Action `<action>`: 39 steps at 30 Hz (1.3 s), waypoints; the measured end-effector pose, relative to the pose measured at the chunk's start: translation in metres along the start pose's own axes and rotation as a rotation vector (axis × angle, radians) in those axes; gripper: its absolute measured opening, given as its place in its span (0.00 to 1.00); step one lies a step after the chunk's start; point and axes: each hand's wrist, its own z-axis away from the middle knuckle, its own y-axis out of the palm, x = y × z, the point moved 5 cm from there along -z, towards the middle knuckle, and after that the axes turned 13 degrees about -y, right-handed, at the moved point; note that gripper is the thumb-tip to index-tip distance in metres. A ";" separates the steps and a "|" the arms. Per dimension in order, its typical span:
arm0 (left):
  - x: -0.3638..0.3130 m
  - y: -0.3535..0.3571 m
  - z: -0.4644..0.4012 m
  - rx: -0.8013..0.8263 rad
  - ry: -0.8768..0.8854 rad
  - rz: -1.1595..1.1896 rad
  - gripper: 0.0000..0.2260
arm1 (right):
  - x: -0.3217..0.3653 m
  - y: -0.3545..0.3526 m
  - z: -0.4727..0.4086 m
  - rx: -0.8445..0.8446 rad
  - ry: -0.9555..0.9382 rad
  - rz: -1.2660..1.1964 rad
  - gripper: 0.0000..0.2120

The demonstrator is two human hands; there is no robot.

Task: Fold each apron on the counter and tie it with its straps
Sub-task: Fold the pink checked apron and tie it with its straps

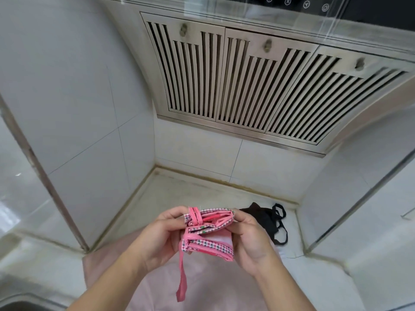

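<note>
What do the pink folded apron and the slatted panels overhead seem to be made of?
Pink folded apron with checked trim: probably woven cotton-like cloth, matt; it creases softly and its strap hangs limp. Slatted range-hood panels: apparently brushed metal, dull silver sheen, rigid straight slots.

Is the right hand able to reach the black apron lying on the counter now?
Probably yes, but not right away. The black apron lies just beyond the right hand, with nothing between them, yet that hand grips the folded pink checked apron together with the left hand.
</note>
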 end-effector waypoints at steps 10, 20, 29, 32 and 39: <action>-0.007 0.017 0.006 -0.068 -0.133 -0.142 0.17 | 0.023 0.002 -0.003 0.064 -0.132 0.496 0.26; -0.019 0.026 0.019 -0.172 0.150 -0.426 0.22 | 0.030 0.015 0.016 0.140 -0.108 0.477 0.11; -0.028 0.027 0.031 -0.240 0.210 -0.557 0.21 | 0.029 0.028 0.017 0.023 -0.248 0.727 0.06; -0.027 0.028 0.035 -0.266 0.219 -0.543 0.13 | 0.029 0.034 0.014 -0.007 -0.302 0.858 0.03; -0.031 0.019 0.044 -0.295 0.240 -0.454 0.09 | 0.029 0.037 0.018 -0.046 -0.250 0.577 0.17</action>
